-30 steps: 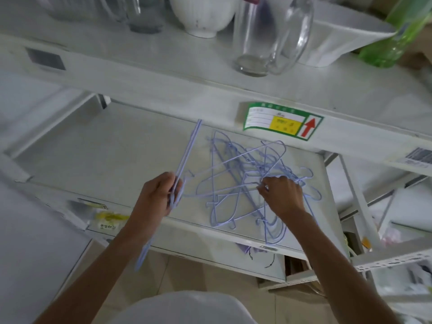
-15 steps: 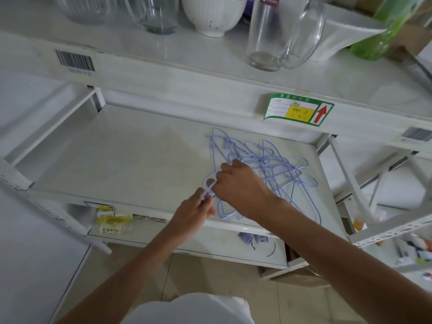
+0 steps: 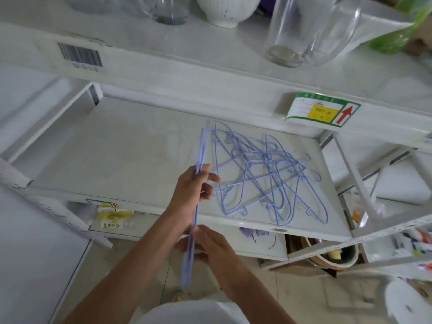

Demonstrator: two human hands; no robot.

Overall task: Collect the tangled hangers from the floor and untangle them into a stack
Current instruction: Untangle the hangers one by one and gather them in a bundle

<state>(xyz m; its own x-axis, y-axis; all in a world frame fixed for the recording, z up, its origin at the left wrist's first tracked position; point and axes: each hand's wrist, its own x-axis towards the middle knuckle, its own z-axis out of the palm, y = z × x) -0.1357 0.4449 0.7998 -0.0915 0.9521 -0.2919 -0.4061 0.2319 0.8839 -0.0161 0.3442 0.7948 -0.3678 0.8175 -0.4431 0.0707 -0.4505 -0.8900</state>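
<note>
A tangle of thin lilac wire hangers [image 3: 264,174] lies on the right half of the white middle shelf [image 3: 117,148]. Left of the tangle, a flat bundle of lilac hangers [image 3: 203,148] is seen edge-on, running from the shelf's back down past its front edge. My left hand [image 3: 192,191] grips this bundle at its middle, thumb and fingers curled round it. My right hand [image 3: 209,245] holds the bundle's lower part, below the shelf's front edge. The bundle's bottom end is blurred.
The upper shelf carries a glass jug [image 3: 304,31], a white bowl [image 3: 226,10], other glassware and a green bottle [image 3: 397,38]. Its front edge bears a green and yellow label [image 3: 322,112] and a barcode sticker [image 3: 79,54]. A bowl [image 3: 334,256] sits low right.
Half a second ago both hands met at the tangle's left edge. They have drawn back towards me, and the bundle now stands edge-on between them, apart from the tangle.
</note>
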